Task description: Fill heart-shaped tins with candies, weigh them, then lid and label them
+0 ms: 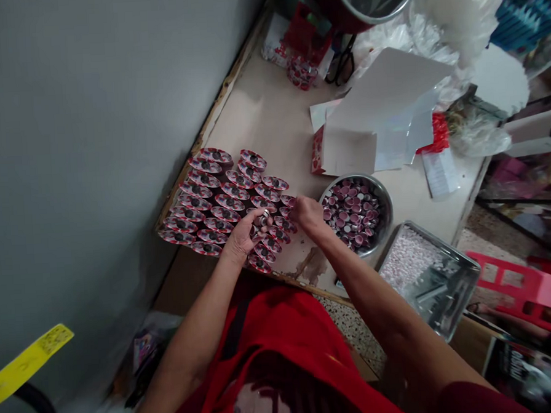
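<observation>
My left hand [246,237] is cupped palm up, with several small silvery caps [262,219] held in its fingers. It hovers over rows of red-and-white patterned pieces with dark round centres [230,202], packed closely on the table. To its right, my right hand [309,216] is closed, its fingertips at the right edge of the rows; what they grip, if anything, is hidden. Close beside that hand stands a round metal bowl [384,194] full of small pinkish and silvery caps [353,211].
A metal tray [463,264] with small pale pieces sits right of the bowl. Behind is an open white carton [351,153]. Scissors [343,61], a large pot [376,17] and plastic bags [463,12] occupy the far end. A grey wall [91,130] borders the table's left.
</observation>
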The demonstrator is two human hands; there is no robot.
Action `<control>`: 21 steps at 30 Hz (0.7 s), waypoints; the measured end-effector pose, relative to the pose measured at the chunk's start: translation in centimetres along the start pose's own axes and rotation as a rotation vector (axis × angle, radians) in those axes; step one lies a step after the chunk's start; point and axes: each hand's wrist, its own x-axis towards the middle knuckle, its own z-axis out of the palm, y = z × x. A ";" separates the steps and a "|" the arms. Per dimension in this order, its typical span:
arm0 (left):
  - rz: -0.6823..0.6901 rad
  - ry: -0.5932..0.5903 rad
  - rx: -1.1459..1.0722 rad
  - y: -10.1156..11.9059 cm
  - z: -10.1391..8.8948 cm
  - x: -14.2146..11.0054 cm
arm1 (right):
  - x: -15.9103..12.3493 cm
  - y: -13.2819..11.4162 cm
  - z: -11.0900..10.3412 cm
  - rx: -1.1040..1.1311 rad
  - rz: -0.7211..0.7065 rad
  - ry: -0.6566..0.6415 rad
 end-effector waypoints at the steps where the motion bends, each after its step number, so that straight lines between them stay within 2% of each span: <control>1: -0.004 -0.001 -0.009 0.0 0.0 0.0 | 0.5 0.0 -0.2 -0.012 0.016 -0.020; 4: -0.015 0.001 -0.017 0.0 0.0 -0.2 | 0.7 0.0 -1.2 -0.009 -0.005 -0.038; 8: -0.041 0.007 0.031 0.2 0.4 -0.7 | -1.5 -0.5 -2.2 0.080 -0.122 0.015; 11: -0.057 0.020 0.080 0.1 0.3 -0.7 | -3.3 -1.0 -1.6 0.362 -0.397 0.078; 13: -0.062 0.035 0.113 -0.2 0.2 -0.5 | -3.9 -1.0 -0.7 0.592 -0.584 0.054; 14: -0.071 0.037 0.132 -0.5 0.1 -0.5 | -4.1 -0.9 -0.1 0.692 -0.622 0.017; 16: -0.103 0.020 0.172 -1.1 -0.1 -0.4 | -4.4 -0.3 1.1 0.902 -0.592 -0.082; 19: -0.153 -0.028 0.209 -2.4 -0.2 -0.8 | -5.4 1.3 2.7 1.200 -0.449 -0.276; 21: -0.176 -0.068 0.182 -3.4 -0.3 -1.3 | -6.5 2.4 3.7 1.323 -0.353 -0.332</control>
